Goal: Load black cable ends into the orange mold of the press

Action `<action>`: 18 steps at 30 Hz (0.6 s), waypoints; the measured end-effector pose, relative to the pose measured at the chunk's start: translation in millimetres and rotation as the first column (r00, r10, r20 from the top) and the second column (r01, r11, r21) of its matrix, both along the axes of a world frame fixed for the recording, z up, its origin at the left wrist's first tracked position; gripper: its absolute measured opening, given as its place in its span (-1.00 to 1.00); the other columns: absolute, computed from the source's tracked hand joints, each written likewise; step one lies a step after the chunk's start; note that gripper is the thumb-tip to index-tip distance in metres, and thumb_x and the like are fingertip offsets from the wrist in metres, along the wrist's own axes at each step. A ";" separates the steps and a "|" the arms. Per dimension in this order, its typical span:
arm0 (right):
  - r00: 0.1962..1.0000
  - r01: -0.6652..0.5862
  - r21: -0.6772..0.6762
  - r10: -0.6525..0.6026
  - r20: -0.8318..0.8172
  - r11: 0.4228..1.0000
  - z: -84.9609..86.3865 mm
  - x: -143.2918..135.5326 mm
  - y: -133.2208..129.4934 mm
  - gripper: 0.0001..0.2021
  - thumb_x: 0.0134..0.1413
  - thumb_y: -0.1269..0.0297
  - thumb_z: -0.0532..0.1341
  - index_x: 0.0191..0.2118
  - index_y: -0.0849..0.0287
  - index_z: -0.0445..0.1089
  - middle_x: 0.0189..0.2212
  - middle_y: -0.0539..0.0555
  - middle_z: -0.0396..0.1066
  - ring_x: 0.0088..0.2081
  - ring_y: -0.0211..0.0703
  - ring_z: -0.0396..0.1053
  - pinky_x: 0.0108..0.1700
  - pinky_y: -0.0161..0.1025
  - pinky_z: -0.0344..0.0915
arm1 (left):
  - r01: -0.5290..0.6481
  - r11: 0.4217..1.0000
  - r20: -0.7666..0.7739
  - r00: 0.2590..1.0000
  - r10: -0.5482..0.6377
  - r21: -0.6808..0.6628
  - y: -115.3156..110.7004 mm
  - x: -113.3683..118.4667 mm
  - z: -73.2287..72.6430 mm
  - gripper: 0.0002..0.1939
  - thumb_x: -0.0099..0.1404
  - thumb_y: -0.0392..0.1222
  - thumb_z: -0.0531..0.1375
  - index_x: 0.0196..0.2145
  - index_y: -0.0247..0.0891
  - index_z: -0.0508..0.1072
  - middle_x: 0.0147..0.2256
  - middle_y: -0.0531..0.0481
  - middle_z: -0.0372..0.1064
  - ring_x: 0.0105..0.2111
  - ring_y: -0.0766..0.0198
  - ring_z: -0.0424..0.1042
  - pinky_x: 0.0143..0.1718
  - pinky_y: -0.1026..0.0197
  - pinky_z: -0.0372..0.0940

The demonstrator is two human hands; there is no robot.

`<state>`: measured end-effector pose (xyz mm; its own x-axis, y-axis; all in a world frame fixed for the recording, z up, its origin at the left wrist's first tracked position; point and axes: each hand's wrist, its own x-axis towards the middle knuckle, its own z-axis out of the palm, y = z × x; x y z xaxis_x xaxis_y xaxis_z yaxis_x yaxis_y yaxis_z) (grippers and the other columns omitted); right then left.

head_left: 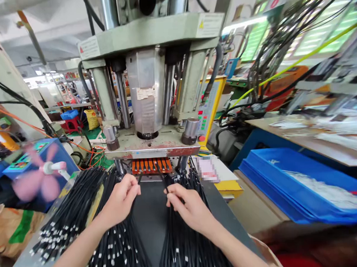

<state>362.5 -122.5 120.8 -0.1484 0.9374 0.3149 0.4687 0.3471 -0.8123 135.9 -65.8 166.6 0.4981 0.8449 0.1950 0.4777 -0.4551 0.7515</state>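
My left hand point(123, 198) is closed in a pinch at the front of the press, on a thin black cable point(139, 178) that leads toward the orange mould point(152, 166). Just to the right, my right hand point(186, 206) pinches another black cable point(162, 177) running up to the same mould. Several dark cable ends lie side by side across the mould, under the press plate point(152, 152). Beneath my forearms spread bundles of black cables with silver tips, one bundle point(118, 244) on the left and another point(184, 244) on the right.
The moulding press point(148, 91) towers straight ahead. More black cables point(69, 211) lie at far left, near a pink fan point(45, 168) blurred by spinning. A yellow-edged control panel point(209, 112) stands behind right. Stacked blue trays point(267, 184) holding white pieces are at right.
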 end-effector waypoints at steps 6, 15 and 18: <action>0.992 -0.055 0.191 0.075 -0.101 0.980 16.1 -30.3 8.6 -0.81 0.28 0.22 0.00 -0.26 0.15 0.30 -0.57 -0.07 0.37 -0.54 -0.32 0.33 -0.42 -0.39 0.20 | 0.104 0.993 0.282 0.956 -0.083 -0.059 -6.5 25.1 30.9 -0.81 0.35 -0.08 0.01 -0.27 -0.27 0.26 -0.46 0.09 0.22 -0.56 0.45 0.18 -0.53 0.37 0.12; 0.970 -0.054 0.128 0.082 -0.229 0.990 10.3 -45.6 27.4 -0.85 0.19 0.21 0.10 -0.29 0.17 0.32 -0.57 -0.09 0.29 -0.53 -0.33 0.23 -0.44 -0.39 0.15 | 0.081 0.995 0.457 0.888 -0.043 -0.064 16.1 43.9 22.2 -0.74 0.25 -0.05 0.15 -0.43 -0.32 0.34 -0.58 0.14 0.17 -0.68 0.49 0.24 -0.64 0.42 0.18; 0.987 -0.138 -0.003 0.137 -0.083 0.990 -7.0 -48.2 35.5 -0.77 0.12 0.23 0.14 -0.52 0.19 0.29 -0.64 -0.12 0.18 -0.57 -0.36 0.11 -0.49 -0.39 0.05 | -0.069 0.997 0.476 0.876 0.073 -0.026 26.7 35.3 8.6 -0.74 0.25 -0.02 0.15 -0.43 -0.29 0.34 -0.61 0.16 0.19 -0.71 0.47 0.26 -0.68 0.42 0.19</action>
<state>314.3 -87.1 113.7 -0.2501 0.9125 0.3237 0.3477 0.3967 -0.8495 171.1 -39.2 175.2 0.2854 0.8771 0.3863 0.0915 -0.4262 0.9000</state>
